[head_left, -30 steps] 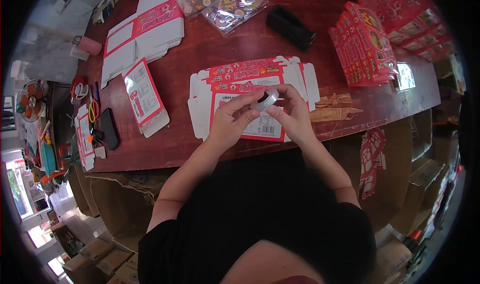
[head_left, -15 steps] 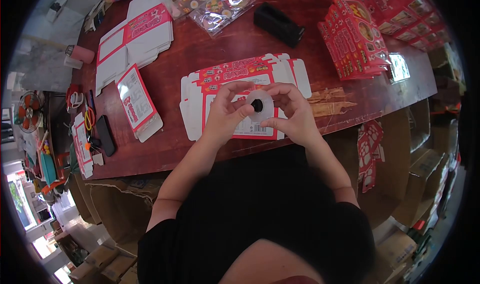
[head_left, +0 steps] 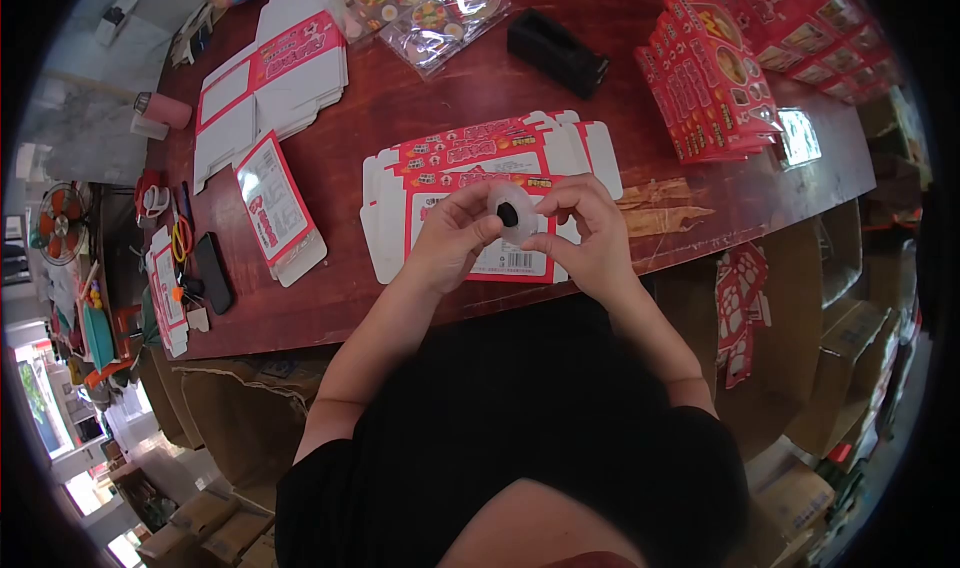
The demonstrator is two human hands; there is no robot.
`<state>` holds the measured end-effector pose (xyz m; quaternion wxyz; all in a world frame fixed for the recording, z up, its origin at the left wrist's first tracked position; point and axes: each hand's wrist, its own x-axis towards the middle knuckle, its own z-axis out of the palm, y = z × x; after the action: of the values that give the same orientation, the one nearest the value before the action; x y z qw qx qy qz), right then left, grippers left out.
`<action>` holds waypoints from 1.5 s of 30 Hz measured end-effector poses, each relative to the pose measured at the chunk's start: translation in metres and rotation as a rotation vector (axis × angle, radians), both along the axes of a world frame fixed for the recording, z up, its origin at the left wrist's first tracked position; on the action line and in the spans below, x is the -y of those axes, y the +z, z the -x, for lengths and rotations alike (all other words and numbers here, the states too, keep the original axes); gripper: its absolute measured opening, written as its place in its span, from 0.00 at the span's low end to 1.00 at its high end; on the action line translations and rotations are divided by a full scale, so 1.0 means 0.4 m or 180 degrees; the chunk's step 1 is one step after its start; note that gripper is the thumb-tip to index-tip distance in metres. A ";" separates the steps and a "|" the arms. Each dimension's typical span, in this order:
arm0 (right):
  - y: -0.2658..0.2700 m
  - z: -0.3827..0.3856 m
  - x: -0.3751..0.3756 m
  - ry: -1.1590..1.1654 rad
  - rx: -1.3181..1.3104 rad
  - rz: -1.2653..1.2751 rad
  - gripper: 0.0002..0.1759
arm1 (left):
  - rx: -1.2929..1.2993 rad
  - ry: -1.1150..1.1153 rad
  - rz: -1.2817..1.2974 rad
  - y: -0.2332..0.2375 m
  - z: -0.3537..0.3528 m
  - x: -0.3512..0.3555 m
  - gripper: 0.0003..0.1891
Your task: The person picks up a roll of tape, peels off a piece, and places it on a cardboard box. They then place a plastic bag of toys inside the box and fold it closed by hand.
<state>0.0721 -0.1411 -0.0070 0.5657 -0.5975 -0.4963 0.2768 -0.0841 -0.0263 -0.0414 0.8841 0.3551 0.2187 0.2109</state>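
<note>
A roll of clear tape (head_left: 526, 220) with a black core (head_left: 508, 214) is held up in front of me, above the flat printed cartons. My left hand (head_left: 455, 233) grips its left side, thumb and fingers closed at the core. At the right edge of the roll, the thumb and forefinger of my right hand (head_left: 590, 236) are curled in and touching it. Whether they pinch a loose tape end is too small to see. Below both hands lies a stack of flat red-and-white cartons (head_left: 430, 208), partly covered by them.
A black tape dispenser (head_left: 557, 53) lies farther back on the red table (head_left: 400, 98). Red packed boxes (head_left: 705, 78) stand at right. Flat cartons (head_left: 290, 68) and a windowed box (head_left: 280, 208) lie left, near a phone (head_left: 213, 272). Clear packets (head_left: 440, 18) sit at the back.
The roll has turned and shifted slightly left in my hands. The fingers of my right hand have closed in toward its edge.
</note>
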 end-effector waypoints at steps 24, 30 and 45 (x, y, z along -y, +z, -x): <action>0.002 0.015 -0.003 -0.0512 0.1066 -0.0543 0.15 | 0.0237 0.0234 0.0032 0.008 -0.002 0.012 0.24; 0.008 0.017 -0.004 -0.0506 0.0951 -0.0518 0.16 | 0.0177 0.0269 -0.0053 0.022 -0.003 0.013 0.24; -0.007 0.000 -0.002 -0.0365 0.1252 -0.0733 0.17 | -0.0002 0.0327 -0.0523 0.038 -0.008 0.016 0.24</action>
<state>0.0721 -0.1402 -0.0096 0.5374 -0.5987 -0.5905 0.0640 -0.0808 -0.0328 -0.0260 0.8400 0.4148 0.2189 0.2730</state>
